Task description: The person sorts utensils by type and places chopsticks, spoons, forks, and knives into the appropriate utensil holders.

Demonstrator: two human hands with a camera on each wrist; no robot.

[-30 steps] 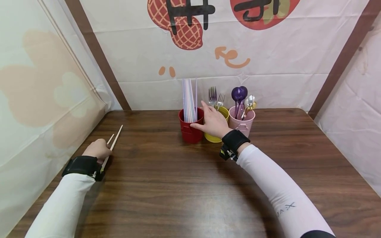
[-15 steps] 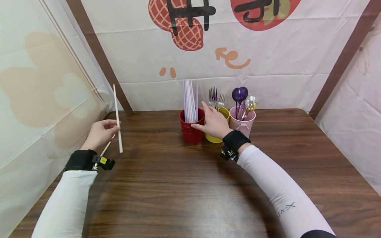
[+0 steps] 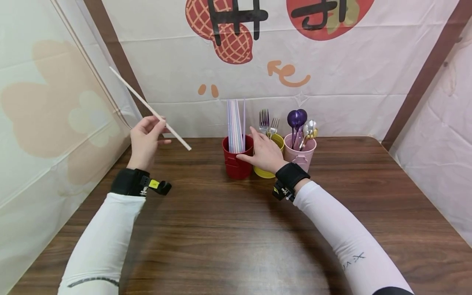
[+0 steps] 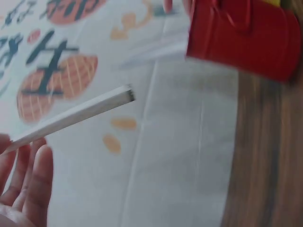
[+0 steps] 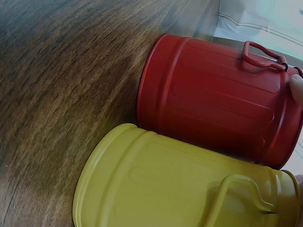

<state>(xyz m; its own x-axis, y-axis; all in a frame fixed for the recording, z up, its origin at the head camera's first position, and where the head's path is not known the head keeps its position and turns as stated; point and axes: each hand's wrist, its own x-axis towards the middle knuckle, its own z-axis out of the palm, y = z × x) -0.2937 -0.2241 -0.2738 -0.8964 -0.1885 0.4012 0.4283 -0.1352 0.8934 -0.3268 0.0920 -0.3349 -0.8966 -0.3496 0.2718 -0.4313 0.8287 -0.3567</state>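
Note:
My left hand is raised over the far left of the table and pinches a pale chopstick between thumb and fingertips. The chopstick slants down to the right, its thick square end low; in the left wrist view, this chopstick points toward the red bucket. My right hand lies spread across the buckets. Its thumb touches the rim of the red bucket, and its other fingers stretch over the yellow bucket. In the right wrist view, the thumb rests at the rim of the red bucket.
Pastel straws stand in the red bucket, and forks in the yellow one. To the right, a pink bucket holds several spoons. Printed fabric hangs behind the wooden table and along both sides.
My left hand has picked the chopstick up off the table, turned it, and moved it up and right. A second stick, seen earlier, is out of sight. The right hand has stayed put.

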